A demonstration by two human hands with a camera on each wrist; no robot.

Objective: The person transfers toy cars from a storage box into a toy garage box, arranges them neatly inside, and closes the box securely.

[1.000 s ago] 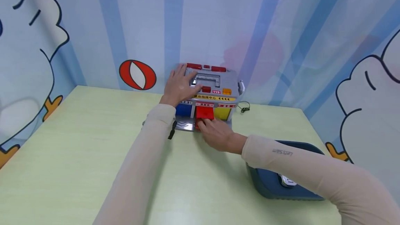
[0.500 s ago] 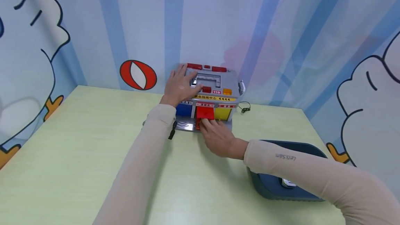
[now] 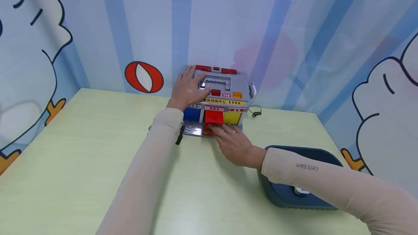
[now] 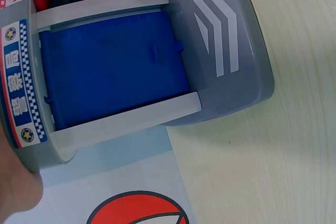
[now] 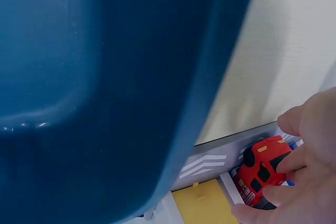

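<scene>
Right grip is unclenched: its fingers lie against the red car without wrapping it, and the thumb stands apart. That car sits on the front ledge of the toy station, at the middle doorway, under the raised red door; how far it reaches inside is hidden. Left grip is likewise unclenched, spread over the roof toward ten o'clock, and holds nothing. From the car, the blue door lies at about ten o'clock and the yellow door at about two. The step in hand looks like guiding the car by touch at that doorway, so fingertips do best low on its body, moving it straight along the twelve-to-six line rather than twisting it into a post. Lifting could knock the red door, so the fingers should slip beneath its edge. Steady downward weight from the left grip should stop the station sliding on the surface. With the tray at four o'clock from the station, the right forearm needs height above its rim.
</scene>
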